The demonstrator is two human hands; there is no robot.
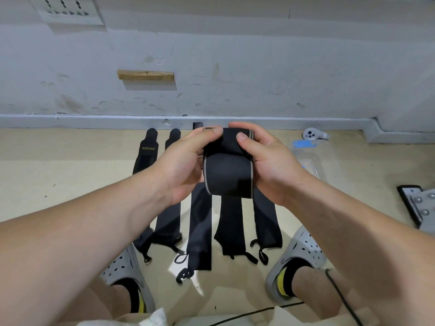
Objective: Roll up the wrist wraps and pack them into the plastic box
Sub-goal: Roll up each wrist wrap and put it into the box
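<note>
A black wrist wrap [228, 170] with grey edging is partly rolled up in the air above the floor. My left hand [186, 163] grips its left side, thumb on the top flap. My right hand [270, 161] grips the right side, thumb pressing on the roll's front. Several more black wrist wraps [200, 231] lie flat in a row on the floor below, thumb loops toward me. The clear plastic box [315, 158] with a blue label sits on the floor at the right, partly hidden by my right hand.
A white controller [314, 134] lies by the baseboard behind the box. A dark metal plate with bolts [419, 205] is at the far right. My feet in grey clogs [296, 255] flank the wraps. A black cable [341, 300] crosses my right leg.
</note>
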